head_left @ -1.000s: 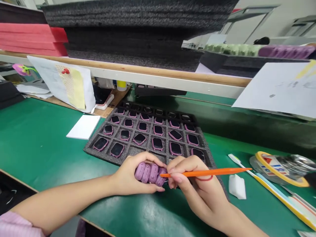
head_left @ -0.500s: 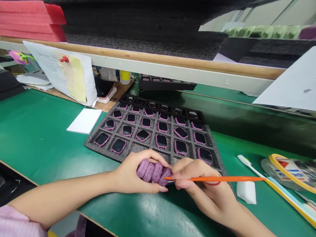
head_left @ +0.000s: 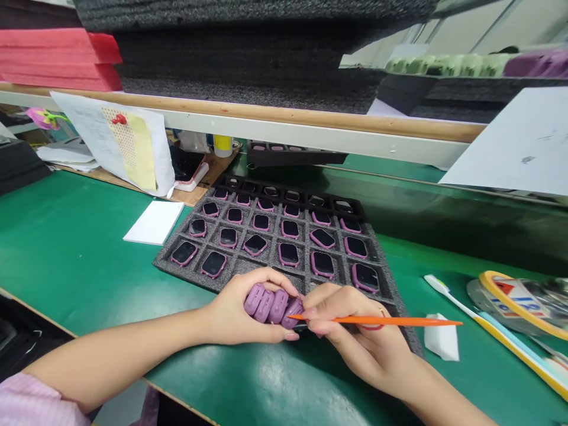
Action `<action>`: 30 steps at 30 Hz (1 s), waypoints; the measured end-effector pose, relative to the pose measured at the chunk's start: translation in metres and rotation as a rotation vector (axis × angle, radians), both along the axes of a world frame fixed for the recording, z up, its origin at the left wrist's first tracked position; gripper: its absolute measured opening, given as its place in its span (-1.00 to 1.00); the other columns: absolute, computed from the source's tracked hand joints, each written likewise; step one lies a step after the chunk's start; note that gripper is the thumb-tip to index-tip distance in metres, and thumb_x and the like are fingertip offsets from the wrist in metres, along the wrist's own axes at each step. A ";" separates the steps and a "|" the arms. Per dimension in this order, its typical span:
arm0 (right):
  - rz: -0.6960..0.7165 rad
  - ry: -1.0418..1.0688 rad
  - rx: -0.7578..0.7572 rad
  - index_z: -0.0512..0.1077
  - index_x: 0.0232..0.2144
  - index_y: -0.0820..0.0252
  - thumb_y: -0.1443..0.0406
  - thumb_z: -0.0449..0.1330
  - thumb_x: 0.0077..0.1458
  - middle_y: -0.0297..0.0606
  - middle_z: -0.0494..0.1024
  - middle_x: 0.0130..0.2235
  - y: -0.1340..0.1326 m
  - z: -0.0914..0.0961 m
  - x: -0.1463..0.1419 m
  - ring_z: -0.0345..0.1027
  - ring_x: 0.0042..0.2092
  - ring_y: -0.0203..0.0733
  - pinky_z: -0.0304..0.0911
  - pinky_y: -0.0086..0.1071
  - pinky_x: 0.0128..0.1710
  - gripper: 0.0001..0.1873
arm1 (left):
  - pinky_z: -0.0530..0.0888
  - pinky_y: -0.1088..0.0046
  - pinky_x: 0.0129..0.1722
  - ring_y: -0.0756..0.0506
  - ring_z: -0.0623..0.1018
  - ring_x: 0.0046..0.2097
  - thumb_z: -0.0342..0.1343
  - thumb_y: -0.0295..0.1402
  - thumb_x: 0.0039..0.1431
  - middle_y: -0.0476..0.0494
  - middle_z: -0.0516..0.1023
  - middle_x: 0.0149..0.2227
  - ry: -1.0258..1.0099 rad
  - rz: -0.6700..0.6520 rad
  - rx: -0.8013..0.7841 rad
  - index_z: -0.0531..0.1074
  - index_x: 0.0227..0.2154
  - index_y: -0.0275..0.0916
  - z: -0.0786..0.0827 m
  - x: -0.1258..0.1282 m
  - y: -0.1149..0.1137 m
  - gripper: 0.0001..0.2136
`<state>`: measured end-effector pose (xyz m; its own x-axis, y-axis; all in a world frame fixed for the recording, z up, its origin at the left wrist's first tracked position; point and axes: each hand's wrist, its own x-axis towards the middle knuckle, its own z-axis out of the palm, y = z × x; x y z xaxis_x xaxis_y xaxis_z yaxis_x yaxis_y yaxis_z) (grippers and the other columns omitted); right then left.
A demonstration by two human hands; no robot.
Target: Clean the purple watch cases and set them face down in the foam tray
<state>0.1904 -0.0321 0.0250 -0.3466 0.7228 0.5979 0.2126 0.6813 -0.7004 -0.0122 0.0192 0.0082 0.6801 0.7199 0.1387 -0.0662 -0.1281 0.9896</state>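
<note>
Several purple watch cases point(head_left: 271, 305) stand side by side in a row inside my left hand point(head_left: 242, 310), its fingers and thumb closed around them. My right hand point(head_left: 350, 319) pinches a thin orange pointed stick point(head_left: 399, 321). The stick's tip touches, or nearly touches, the rightmost purple case; I cannot tell which. Just beyond both hands lies a dark grey foam tray point(head_left: 177, 269) with rows of compartments. Most of them hold purple-framed watches with black screens point(head_left: 214, 264). My hands hide part of the tray's front row.
At the right lie a toothbrush point(head_left: 461, 307), a crumpled white piece point(head_left: 441, 337) and a clear container with a yellow ring point(head_left: 523, 302). A white paper pad point(head_left: 154, 222) rests at the left. Above runs a shelf edge point(head_left: 266, 121) bearing black foam stacks.
The view has shifted slightly. Both hands keep their holds on the purple cases and the orange stick, whose tip stays at the rightmost case.
</note>
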 end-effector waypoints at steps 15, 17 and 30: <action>-0.049 0.018 -0.007 0.41 -0.25 0.09 0.31 0.11 0.35 -0.28 0.58 -0.34 0.000 -0.003 -0.002 0.52 -0.31 -0.25 0.47 -0.38 -0.34 -0.91 | 0.54 0.38 -0.10 -0.09 0.61 -0.17 0.46 -0.42 -0.15 -0.10 0.61 -0.19 -0.010 0.004 -0.031 0.46 -0.19 -0.24 -0.001 0.000 0.000 -0.58; -0.067 0.032 -0.014 0.40 -0.25 0.09 0.31 0.11 0.35 -0.28 0.57 -0.35 0.000 -0.002 -0.003 0.51 -0.32 -0.24 0.48 -0.35 -0.33 -0.90 | 0.54 0.38 -0.09 -0.09 0.61 -0.16 0.45 -0.42 -0.14 -0.10 0.61 -0.18 -0.022 0.000 -0.048 0.45 -0.20 -0.24 -0.001 0.000 0.000 -0.59; -0.074 -0.024 0.002 0.38 -0.26 0.09 0.34 0.11 0.34 -0.28 0.56 -0.36 -0.001 0.001 -0.005 0.50 -0.31 -0.25 0.43 -0.41 -0.41 -0.92 | 0.52 0.45 -0.16 -0.03 0.57 -0.23 0.46 -0.44 -0.15 -0.04 0.58 -0.24 0.000 0.008 -0.040 0.45 -0.19 -0.24 -0.001 0.001 0.000 -0.58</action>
